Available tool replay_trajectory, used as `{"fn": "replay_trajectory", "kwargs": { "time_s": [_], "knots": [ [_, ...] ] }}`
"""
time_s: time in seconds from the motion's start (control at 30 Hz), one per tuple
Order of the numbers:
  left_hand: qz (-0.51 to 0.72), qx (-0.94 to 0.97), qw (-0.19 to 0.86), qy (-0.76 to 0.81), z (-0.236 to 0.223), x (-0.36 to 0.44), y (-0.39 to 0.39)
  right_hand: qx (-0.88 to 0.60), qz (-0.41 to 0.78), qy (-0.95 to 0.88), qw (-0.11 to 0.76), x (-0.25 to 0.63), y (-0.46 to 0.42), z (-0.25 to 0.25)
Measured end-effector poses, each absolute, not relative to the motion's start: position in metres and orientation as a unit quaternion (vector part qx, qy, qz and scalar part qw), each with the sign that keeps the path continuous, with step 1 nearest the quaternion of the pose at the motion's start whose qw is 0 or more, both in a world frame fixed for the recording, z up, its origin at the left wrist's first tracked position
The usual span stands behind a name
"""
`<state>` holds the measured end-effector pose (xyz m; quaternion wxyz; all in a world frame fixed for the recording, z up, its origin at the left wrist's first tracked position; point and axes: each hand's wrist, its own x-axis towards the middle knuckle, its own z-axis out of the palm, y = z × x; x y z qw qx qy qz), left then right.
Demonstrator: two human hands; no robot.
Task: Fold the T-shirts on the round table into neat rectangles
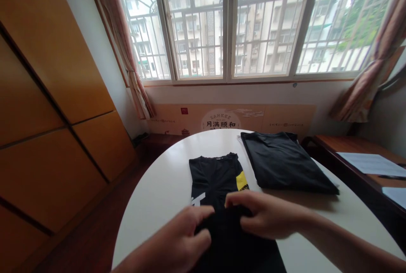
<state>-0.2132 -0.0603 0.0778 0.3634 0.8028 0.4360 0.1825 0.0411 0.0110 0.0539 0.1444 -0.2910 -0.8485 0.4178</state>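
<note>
A black shirt (215,176) lies lengthwise on the round white table (152,205), its sides tucked in to a narrow strip. A small label shows at its neck edge, a yellow patch with dark lettering at its right side, and a white print at its left. My left hand (180,239) grips the left side of the shirt's near part, thumb and fingers curled around the cloth. Opposite it, my right hand (266,214) has its fingers bent over the right side of the same cloth. Between the hands the fabric is dark, and its folds are hard to make out.
At the right of the table lies a flat stack of folded clothes with a black garment (282,159) on top. A wooden side table (330,144) holding papers (371,162) and a pen stands further right. Wooden cabinets (63,116) line the left; a barred window is ahead.
</note>
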Motion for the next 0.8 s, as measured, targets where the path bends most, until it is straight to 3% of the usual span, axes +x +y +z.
{"fn": "replay_trajectory", "kwargs": {
  "time_s": [0.1,0.23,0.47,0.63,0.8],
  "knots": [
    [0.269,0.741,0.349,0.506,0.082,-0.206,0.013,-0.355,0.286,-0.866,0.205,0.028,0.062,0.072],
    [0.357,0.651,0.297,0.6,0.063,-0.205,0.101,-0.444,0.188,-0.852,0.203,0.0,0.138,0.066],
    [0.353,0.571,0.394,0.628,0.012,-0.228,0.156,-0.506,0.217,-0.814,0.186,-0.021,0.215,0.018],
    [0.373,0.606,0.295,0.638,-0.013,-0.242,0.159,-0.494,0.26,-0.808,0.189,0.008,0.216,-0.001],
    [0.353,0.604,0.215,0.682,-0.02,-0.242,0.166,-0.531,0.219,-0.784,0.234,0.02,0.214,-0.007]
  ]
}}
